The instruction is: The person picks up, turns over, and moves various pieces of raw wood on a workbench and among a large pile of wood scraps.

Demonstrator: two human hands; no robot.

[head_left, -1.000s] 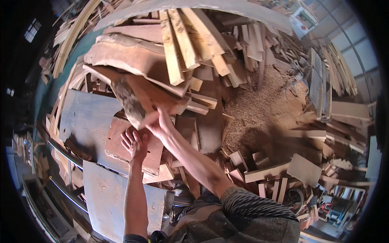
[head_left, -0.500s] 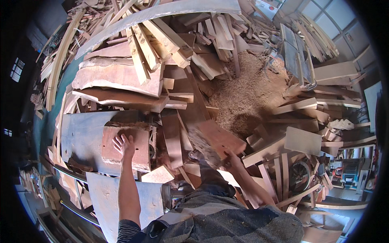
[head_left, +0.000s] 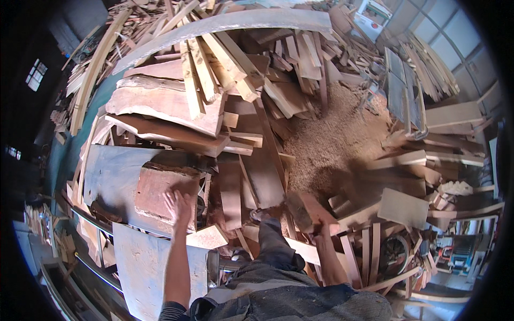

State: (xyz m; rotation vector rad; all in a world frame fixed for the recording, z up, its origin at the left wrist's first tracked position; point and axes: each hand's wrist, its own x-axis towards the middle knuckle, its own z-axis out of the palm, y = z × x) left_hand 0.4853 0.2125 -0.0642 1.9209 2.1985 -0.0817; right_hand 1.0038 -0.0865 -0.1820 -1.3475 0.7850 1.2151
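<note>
A thick reddish wood slab (head_left: 158, 191) with a rough bark edge lies on the grey metal table (head_left: 110, 168) at the left. Over the slab's right part is my left hand (head_left: 179, 207), fingers spread; whether it presses on the wood I cannot tell. To the right of my legs, my right hand (head_left: 323, 234) grips the near end of a wood block (head_left: 309, 213), which is tilted and reddish on one face. My right fingers are partly hidden by the block and the arm. Beyond this block rises a heap of sawdust (head_left: 326, 144).
Live-edge slabs (head_left: 160, 101) and pale square beams (head_left: 225, 56) are stacked beyond the metal table. A second metal plate (head_left: 155, 262) lies nearer me. Loose boards (head_left: 404, 208) and a spoked wheel (head_left: 394, 251) are at the right. Offcuts surround my feet.
My right hand has moved slightly right with the wood block, which has turned. My left hand has slid toward the slab's right, nearer edge. The whole view has shifted a little.
</note>
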